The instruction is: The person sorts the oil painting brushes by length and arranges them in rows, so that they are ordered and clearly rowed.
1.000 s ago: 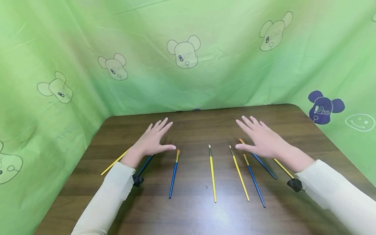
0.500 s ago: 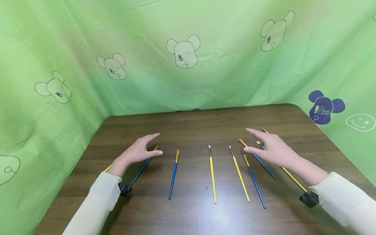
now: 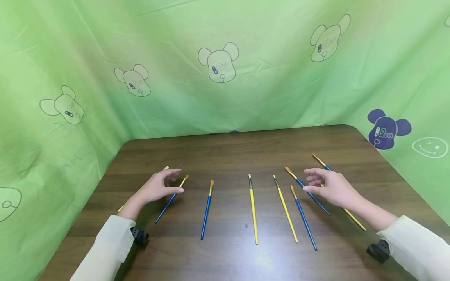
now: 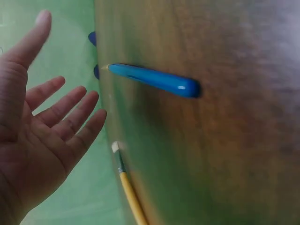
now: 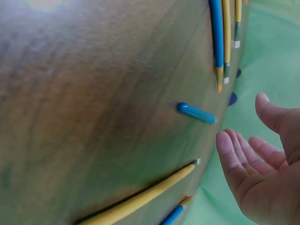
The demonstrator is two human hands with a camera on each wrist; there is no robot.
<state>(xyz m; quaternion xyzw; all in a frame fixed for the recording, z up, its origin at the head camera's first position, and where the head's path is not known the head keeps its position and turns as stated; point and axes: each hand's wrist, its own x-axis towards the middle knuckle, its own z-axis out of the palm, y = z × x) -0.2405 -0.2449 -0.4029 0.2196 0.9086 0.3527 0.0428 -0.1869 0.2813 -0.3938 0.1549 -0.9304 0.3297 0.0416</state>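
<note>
My left hand [image 3: 156,187] hovers over the table's left side, thumb and fingers apart and holding nothing. Beneath it lies a yellow paintbrush [image 4: 131,197], mostly hidden in the head view; just right of it is a slanted blue paintbrush [image 3: 170,201]. On the other side, my right hand [image 3: 334,189] is also without anything in its grasp, its fingers loosely bent. It hangs above a yellow paintbrush [image 3: 354,219] that it partly covers. A blue paintbrush [image 3: 313,195] lies beside its thumb, and another blue paintbrush [image 3: 320,160] shows beyond its fingers.
Between the hands lie a blue paintbrush [image 3: 206,212], a yellow paintbrush [image 3: 254,216], a second yellow paintbrush [image 3: 286,212] and a blue paintbrush [image 3: 305,222], all apart on the brown wooden table [image 3: 228,156]. A green printed curtain [image 3: 168,105] surrounds the back and sides.
Both hands have drawn apart and back toward the person, the left going left and the right going right. Their spread fingers have relaxed and bent. The paintbrushes stay in place.
</note>
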